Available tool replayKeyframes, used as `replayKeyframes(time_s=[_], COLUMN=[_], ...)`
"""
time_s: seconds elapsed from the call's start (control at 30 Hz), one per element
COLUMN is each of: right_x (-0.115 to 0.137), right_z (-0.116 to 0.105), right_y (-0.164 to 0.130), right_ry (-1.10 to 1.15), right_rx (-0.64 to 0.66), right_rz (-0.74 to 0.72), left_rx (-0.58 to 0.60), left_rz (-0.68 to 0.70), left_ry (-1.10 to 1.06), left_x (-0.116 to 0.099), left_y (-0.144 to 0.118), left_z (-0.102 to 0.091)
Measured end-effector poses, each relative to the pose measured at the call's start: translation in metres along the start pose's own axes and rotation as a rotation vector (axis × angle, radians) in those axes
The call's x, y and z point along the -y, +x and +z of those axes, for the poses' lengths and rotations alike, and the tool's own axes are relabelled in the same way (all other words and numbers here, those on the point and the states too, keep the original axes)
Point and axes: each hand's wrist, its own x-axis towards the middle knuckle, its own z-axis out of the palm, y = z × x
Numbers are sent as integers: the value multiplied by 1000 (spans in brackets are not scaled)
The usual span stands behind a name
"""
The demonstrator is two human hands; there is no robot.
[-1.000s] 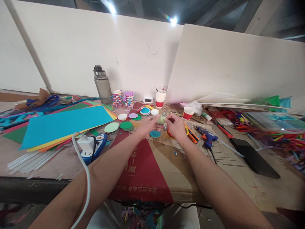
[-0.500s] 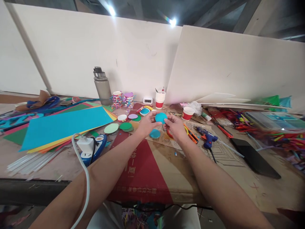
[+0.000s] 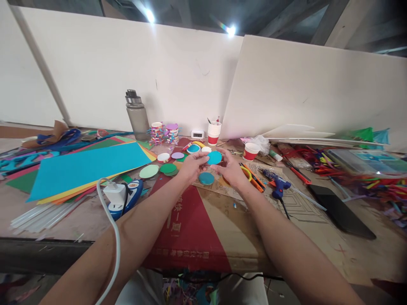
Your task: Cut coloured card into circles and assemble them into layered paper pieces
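Between my two hands, just above the cardboard, is a round blue paper disc (image 3: 215,157). My left hand (image 3: 192,167) pinches its left edge between thumb and fingers. At the right edge, my right hand (image 3: 232,170) curves round it, thumb below and fingers at the far side; their exact contact is partly hidden. A second blue disc (image 3: 206,178) lies beneath on the cardboard. To the left are dark green discs (image 3: 168,168), a pale green disc (image 3: 149,171) and a lilac disc (image 3: 177,155). Beyond my hands sits a low, ring-like piece with a blue top (image 3: 193,148).
A blue glue gun (image 3: 280,186) and black phone (image 3: 341,211) lie right, near a red-and-white paper cup (image 3: 251,151). Left are blue paper sheets (image 3: 89,167) and a power strip (image 3: 135,192) with a white cable crossing my left forearm. A bottle (image 3: 137,114) stands behind.
The blue disc has tilted and shifted slightly down. My right hand's fingers have spread wider around its right edge, and my left hand has moved slightly lower.
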Motion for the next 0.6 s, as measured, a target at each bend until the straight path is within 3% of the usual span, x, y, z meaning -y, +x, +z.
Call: replayKeyframes(time_s=[0.17,0.37,0.47,0.6], right_x=[-4,-2,-1,-4], right_z=[0,-2,-5,-8], right_y=[0,-1,-1,-2], right_ry=[-175,-165,-149,-234], right_rx=[-85,-142,-149,-108], right_rz=[-73,68,119,188], left_rx=[68,218,280,207], left_rz=[-14,-12,51,174], left_ry=[-4,-14,132,458], left_x=[1,3,5,3], left_y=[1,-1,-3,-5], left_z=[0,-1,-1,-1])
